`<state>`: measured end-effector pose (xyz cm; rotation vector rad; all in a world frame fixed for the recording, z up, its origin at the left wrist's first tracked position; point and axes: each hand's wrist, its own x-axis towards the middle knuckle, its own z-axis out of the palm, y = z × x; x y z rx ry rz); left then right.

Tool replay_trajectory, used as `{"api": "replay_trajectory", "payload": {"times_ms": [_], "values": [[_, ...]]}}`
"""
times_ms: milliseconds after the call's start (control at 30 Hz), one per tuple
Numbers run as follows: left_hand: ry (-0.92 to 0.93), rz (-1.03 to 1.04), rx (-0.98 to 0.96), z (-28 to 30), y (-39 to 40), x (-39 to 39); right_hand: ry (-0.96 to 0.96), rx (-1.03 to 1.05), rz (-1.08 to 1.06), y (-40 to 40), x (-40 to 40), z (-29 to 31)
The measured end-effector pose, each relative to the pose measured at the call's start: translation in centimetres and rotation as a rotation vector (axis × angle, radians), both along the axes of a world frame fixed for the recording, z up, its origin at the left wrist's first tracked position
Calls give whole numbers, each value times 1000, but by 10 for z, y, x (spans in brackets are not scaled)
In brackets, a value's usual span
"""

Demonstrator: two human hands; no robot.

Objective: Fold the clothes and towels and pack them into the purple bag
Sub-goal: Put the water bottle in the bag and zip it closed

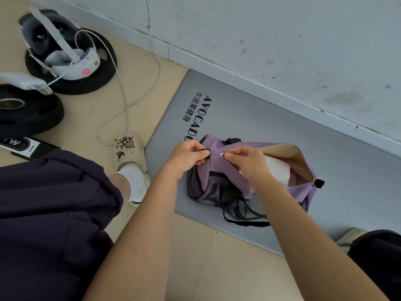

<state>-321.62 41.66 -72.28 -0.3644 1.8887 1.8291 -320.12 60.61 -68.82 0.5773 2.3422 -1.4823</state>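
We have the purple bag (219,170) lying on the grey mat (282,131), its long axis running from our left hand (186,158) toward the far tab (318,182). Left fingers pinch the black end loop (205,151); right hand (247,162) pinches the zipper pull (221,154), just beside that loop. The mouth gapes rightward over white fabric (276,168), so closing would probably run right, with open mat beyond the bag.

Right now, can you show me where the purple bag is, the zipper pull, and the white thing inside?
purple bag (217,146): head view, its closed top fabric.
zipper pull (221,155): head view, the metal tab.
white thing (276,169): head view, the part showing in the opening.
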Motion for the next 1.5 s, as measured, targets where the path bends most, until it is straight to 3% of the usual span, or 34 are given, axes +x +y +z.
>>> {"api": "replay_trajectory", "payload": {"times_ms": [233, 333, 433, 533, 667, 800, 900, 1067, 1267, 1500], "values": [[54, -49, -265, 10, -4, -4, 10, 314, 14, 87, 16, 20], [107, -68, -570, 23, 0, -9, 2, 290, -178, 127, 31, 26], [343, -122, -867, 50, 43, -10, -12, 186, -218, 137, 43, 23], [473, -360, -742, 61, 109, 2, -24, 30, -305, 133, 46, 15], [298, -706, -592, 34, 170, 36, 0, -100, -325, 136, 49, 10], [300, -539, -553, 5, 177, 46, -13, -66, -281, 142, 51, 0], [344, -469, -577, -1, 171, 43, 53, 141, -299, 164, 54, -8], [369, -398, -614, -6, 167, 35, 62, 364, -584, 238, 84, -8], [363, -223, -581, -2, 171, 26, 105, -217, -698, 228, 90, -14], [522, -136, -553, 31, 189, -4, 336, -396, -800, 233, 61, 16]]}}
